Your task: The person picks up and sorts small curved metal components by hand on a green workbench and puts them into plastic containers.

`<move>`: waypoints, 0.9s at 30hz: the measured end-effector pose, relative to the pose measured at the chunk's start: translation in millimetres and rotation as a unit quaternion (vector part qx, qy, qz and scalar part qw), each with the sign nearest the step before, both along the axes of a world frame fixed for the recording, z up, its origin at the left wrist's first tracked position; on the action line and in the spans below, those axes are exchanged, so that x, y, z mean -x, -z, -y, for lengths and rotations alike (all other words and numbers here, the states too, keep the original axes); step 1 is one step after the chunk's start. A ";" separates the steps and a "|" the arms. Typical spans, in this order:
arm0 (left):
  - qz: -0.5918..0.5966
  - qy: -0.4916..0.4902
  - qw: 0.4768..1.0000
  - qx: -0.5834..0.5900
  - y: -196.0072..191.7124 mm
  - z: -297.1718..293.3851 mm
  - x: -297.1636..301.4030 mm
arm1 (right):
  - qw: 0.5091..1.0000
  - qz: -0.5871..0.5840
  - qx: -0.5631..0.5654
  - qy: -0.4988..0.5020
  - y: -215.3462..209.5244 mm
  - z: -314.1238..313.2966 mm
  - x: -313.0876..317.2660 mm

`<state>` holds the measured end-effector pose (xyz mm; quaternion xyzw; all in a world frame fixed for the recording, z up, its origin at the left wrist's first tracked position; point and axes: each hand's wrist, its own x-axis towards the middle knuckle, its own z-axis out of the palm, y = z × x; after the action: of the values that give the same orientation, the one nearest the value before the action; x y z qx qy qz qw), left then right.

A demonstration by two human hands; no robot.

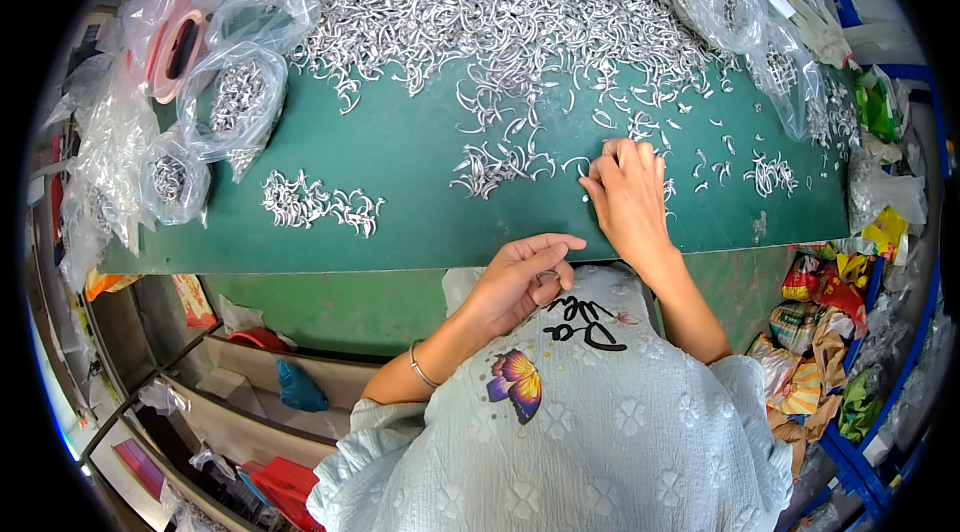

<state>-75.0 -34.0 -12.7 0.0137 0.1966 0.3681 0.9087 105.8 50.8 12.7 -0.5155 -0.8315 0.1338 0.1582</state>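
A broad heap of small curved silver metal pieces point(480, 2) covers the far part of the green table point(380, 147). My right hand point(632, 197) rests on the table among loose pieces right of the middle, its fingers bent down and pressed together; their tips are hidden, so what they hold cannot be seen. Over the table's near edge is my left hand point(522, 282), fingers curled in toward the thumb, with a small silvery glint among them that I cannot make out. A small pile of pieces point(490, 170) lies left of my right hand.
Another small pile point(315, 204) lies at the left, and one point(770, 174) at the right. Clear plastic bags of pieces point(238, 102) stand at the left; more bags point(725, 2) are far right. Below the left edge is an open drawer point(270, 387).
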 end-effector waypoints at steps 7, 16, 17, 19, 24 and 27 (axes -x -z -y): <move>-0.109 -0.058 0.979 0.164 -31.2 -4.6 -14.9 | 0.944 -0.194 0.179 -0.195 -29.8 5.7 6.4; -0.109 0.029 0.991 0.078 -17.2 12.8 -8.3 | 0.993 -0.090 0.035 -0.075 8.4 -20.4 28.0; -0.101 0.024 0.992 0.076 -14.3 14.3 -6.6 | 0.991 -0.100 0.046 -0.072 6.9 -19.8 22.5; -0.070 0.012 0.995 0.073 -11.5 15.6 -1.9 | 0.985 -0.154 0.042 -0.067 4.4 -20.2 15.1; 0.068 -0.013 0.996 0.054 1.5 17.0 1.5 | 0.994 -0.056 0.040 -0.080 -2.4 -15.5 23.8; -0.076 -0.009 0.986 0.146 -4.2 17.3 -3.5 | 0.994 -0.048 0.065 -0.076 0.5 -17.2 23.4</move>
<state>-71.5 -51.3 -8.4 -0.0926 0.3167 0.3415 0.8801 82.4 68.0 12.3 -0.4531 -0.8492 0.2240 0.1532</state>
